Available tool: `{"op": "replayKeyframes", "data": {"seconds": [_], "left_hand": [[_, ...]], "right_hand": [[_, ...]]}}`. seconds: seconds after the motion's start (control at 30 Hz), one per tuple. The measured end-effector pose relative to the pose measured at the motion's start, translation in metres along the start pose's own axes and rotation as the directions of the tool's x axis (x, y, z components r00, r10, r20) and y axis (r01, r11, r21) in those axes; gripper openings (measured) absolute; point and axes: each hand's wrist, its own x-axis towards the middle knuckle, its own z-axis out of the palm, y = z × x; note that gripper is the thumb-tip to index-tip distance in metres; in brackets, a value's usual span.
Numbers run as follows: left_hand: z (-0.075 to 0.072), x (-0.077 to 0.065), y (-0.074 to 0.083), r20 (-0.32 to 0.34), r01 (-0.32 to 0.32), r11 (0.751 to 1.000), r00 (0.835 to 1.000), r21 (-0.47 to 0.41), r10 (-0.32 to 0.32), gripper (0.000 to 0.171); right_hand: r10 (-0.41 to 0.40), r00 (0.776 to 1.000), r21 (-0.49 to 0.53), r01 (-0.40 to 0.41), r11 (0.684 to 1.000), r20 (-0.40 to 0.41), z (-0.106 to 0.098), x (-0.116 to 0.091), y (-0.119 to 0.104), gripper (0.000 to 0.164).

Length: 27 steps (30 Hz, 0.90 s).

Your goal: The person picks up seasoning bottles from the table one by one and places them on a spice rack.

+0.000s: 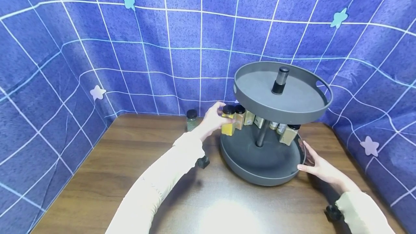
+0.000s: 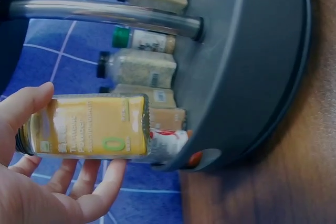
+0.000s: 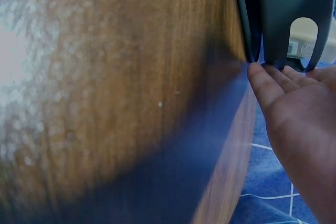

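My left hand (image 1: 214, 118) holds a jar of yellow turmeric powder (image 1: 228, 129) with a black lid, at the left rim of a grey two-tier turntable. In the left wrist view the thumb lies on one side of the jar (image 2: 89, 127), the fingers on the other. Several spice jars stand along the back of the lower tier (image 1: 263, 163), among them an orange-brown one (image 1: 239, 118) and a pale one (image 1: 288, 136). At the lower tier's right side, my right hand (image 1: 320, 167) touches the outer wall with extended fingers (image 3: 265, 85).
The upper tier (image 1: 251, 82) holds no jars and has a post with a black knob (image 1: 281, 77). A dark green spice jar (image 1: 191, 121) stands on the wooden table (image 1: 130, 147) behind my left forearm. A blue curtain (image 1: 182, 60) hangs behind.
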Motion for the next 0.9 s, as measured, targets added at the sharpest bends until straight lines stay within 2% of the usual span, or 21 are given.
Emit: {"op": "replayKeyframes", "data": {"seconds": [0.17,0.3,0.47,0.57,0.67,0.8,0.9], "left_hand": [[0.007,0.000,-0.011,-0.040,-0.043,0.998,0.998,0.046,0.045,0.064],[0.012,0.000,-0.020,-0.080,-0.065,0.995,0.994,0.080,0.072,0.062],[0.015,-0.002,-0.027,-0.126,-0.084,0.993,0.987,0.081,0.094,0.061],[0.018,-0.004,-0.031,-0.138,-0.099,0.988,0.984,0.121,0.115,0.059],[0.019,-0.006,-0.033,-0.145,-0.126,0.972,0.977,0.199,0.156,0.057],[0.021,-0.007,-0.038,-0.154,-0.186,0.936,0.959,0.299,0.240,0.056],[0.021,-0.008,-0.041,-0.152,-0.201,0.916,0.952,0.348,0.267,0.056]], "right_hand": [[0.011,1.000,-0.016,-0.011,1.000,-0.002,0.000,0.000,0.001,0.089],[0.015,1.000,-0.022,-0.016,1.000,-0.004,-0.001,0.000,0.000,0.089],[0.018,1.000,-0.017,-0.018,1.000,-0.005,0.000,0.000,0.000,0.089],[0.019,1.000,-0.015,-0.019,1.000,-0.006,0.000,0.000,0.000,0.089],[0.022,1.000,-0.010,-0.022,1.000,-0.004,0.001,-0.001,0.001,0.089],[0.024,1.000,-0.007,-0.024,1.000,-0.008,0.001,-0.001,0.000,0.089],[0.034,0.999,-0.015,-0.034,0.999,-0.006,0.000,-0.001,-0.001,0.089]]}}
